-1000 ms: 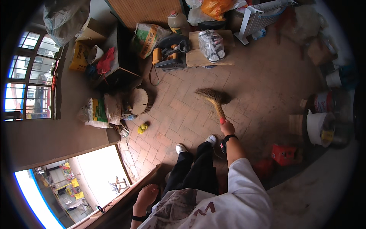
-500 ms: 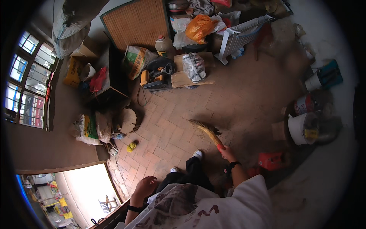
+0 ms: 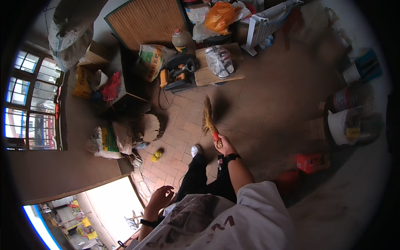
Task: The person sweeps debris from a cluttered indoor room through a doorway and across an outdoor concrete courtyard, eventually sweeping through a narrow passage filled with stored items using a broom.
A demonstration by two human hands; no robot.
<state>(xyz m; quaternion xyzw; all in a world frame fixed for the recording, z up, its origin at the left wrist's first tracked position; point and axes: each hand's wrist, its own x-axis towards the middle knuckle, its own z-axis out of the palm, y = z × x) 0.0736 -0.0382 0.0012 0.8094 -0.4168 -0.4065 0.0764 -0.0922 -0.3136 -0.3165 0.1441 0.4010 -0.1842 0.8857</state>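
Observation:
A short straw hand broom (image 3: 207,116) with a red grip is held in my right hand (image 3: 224,146), whose fingers wrap round the handle. Its bristles point away from me, over the brick floor (image 3: 179,125); whether they touch it I cannot tell. My left hand (image 3: 161,196) hangs beside my left hip with nothing in it, the fingers loosely curled but apart. A yellow-green crumpled bundle (image 3: 156,156) lies on the floor ahead of that hand.
Along the left stand filled sacks (image 3: 106,141) and a round wood stump (image 3: 149,127). Ahead are a cut-off saw (image 3: 179,75) and a bagged bundle (image 3: 219,62) on cardboard (image 3: 202,77). A white bucket (image 3: 339,127) and a red case (image 3: 310,162) line the right.
My right hand has swung the broom leftward, and its bristles now point straight ahead instead of left. My body has stepped forward. The left hand stays low at my side.

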